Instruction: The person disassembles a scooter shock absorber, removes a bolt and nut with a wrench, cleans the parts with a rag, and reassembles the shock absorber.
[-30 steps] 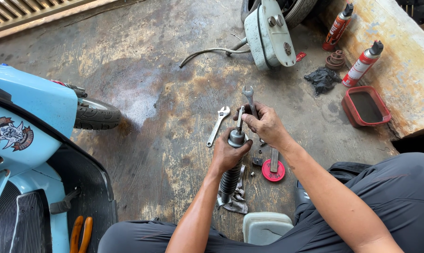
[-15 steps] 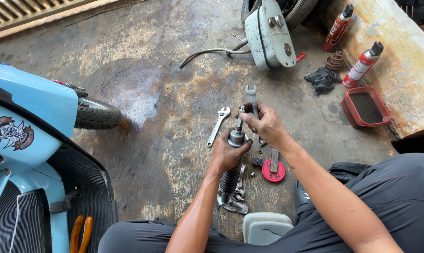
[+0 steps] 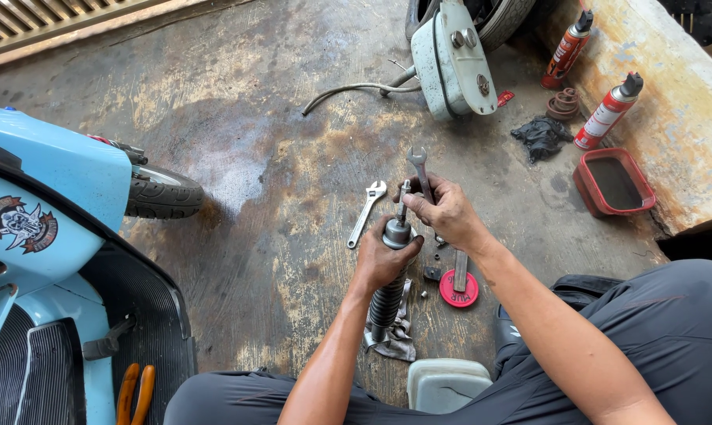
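Note:
My left hand (image 3: pixel 383 258) grips the upper end of a shock absorber (image 3: pixel 387 301), which stands upright on a grey rag (image 3: pixel 401 344) on the concrete floor. Its thin rod (image 3: pixel 403 201) sticks up above my fist. My right hand (image 3: pixel 444 209) holds a combination wrench (image 3: pixel 419 168) with its open jaw pointing away from me, right next to the rod's top. An adjustable wrench (image 3: pixel 367 212) lies on the floor just left of my hands.
A light blue scooter (image 3: pixel 49 236) with its front tyre (image 3: pixel 163 193) stands at the left. Ahead lie a grey engine cover (image 3: pixel 450 59) and a cable (image 3: pixel 356 88). Two spray cans (image 3: pixel 608 114), a red tray (image 3: pixel 612 182), a black rag (image 3: pixel 542 135) and a red lid (image 3: pixel 458 290) are at right.
My right hand has shifted the wrench slightly at the rod's top. The left hand and the shock absorber have stayed put.

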